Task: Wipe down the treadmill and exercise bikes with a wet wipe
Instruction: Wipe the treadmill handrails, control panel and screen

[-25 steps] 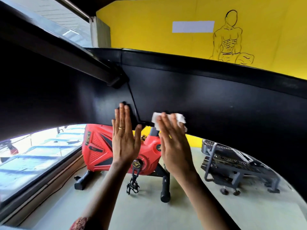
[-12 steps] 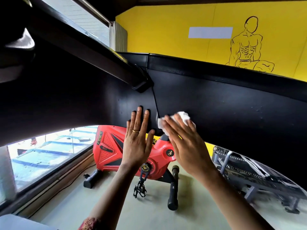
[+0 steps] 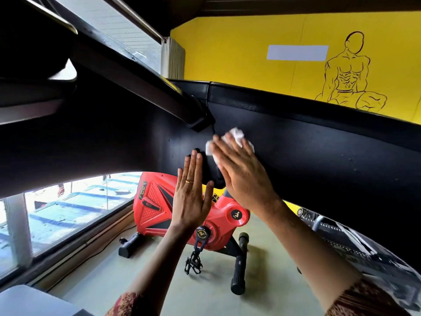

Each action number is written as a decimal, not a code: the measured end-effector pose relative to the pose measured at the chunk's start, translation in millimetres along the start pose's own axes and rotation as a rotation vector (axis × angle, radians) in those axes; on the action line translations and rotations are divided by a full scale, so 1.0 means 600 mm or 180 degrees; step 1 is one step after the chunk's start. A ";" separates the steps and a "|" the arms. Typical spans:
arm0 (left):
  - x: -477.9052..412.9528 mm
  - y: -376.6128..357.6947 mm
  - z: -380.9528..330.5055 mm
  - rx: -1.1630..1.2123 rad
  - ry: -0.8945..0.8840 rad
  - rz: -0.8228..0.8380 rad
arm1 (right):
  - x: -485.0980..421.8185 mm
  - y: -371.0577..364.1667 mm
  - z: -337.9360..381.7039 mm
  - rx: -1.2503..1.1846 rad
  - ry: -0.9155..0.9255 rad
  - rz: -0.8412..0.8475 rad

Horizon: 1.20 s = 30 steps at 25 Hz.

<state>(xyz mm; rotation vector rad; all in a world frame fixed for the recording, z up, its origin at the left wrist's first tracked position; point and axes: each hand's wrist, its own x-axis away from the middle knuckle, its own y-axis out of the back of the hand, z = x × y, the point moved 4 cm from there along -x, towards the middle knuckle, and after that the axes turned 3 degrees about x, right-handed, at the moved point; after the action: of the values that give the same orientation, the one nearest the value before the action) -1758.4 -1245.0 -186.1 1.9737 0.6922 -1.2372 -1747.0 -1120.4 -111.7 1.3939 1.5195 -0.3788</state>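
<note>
Your right hand (image 3: 241, 179) presses a crumpled white wet wipe (image 3: 237, 134) with straight fingers against the wide matte black panel (image 3: 319, 160), below its upper edge. Your left hand (image 3: 191, 201) lies flat and spread on the panel just beside it. On the red plastic exercise bike (image 3: 155, 201) beyond, the yellow lettering (image 3: 143, 190) is too blurred to read.

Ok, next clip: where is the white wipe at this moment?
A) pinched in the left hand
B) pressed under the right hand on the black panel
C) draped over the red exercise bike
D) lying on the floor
B: the right hand presses the white wipe flat against the black panel with straight fingers, while the left hand beside it holds nothing.
</note>
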 end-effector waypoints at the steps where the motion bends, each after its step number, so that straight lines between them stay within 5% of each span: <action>1: 0.001 0.000 0.000 0.0021 0.0097 -0.0028 | 0.025 0.002 0.005 -0.0018 0.0128 0.0126; 10: 0.003 -0.001 0.011 -0.0033 0.0221 -0.0013 | -0.072 0.000 -0.008 0.0252 0.0597 0.0184; 16: 0.007 -0.005 0.018 -0.0008 0.0071 0.0122 | 0.028 0.006 0.016 0.0197 0.1359 0.0630; 20: 0.006 -0.004 0.015 0.0000 0.0122 0.0118 | -0.069 0.001 -0.005 0.0325 0.0960 0.0415; 27: -0.010 0.004 -0.014 -0.0061 -0.0180 0.0104 | 0.002 0.007 -0.019 0.0308 0.0851 0.0303; 30: -0.041 -0.001 -0.052 0.0065 -0.0217 -0.0027 | -0.050 0.031 -0.057 0.0246 0.0170 -0.0102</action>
<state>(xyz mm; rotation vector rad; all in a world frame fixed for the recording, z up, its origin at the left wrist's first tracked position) -1751.8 -1221.9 -154.2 1.9373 0.6570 -1.3152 -1750.9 -1105.6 -65.1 1.4512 1.5868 -0.4271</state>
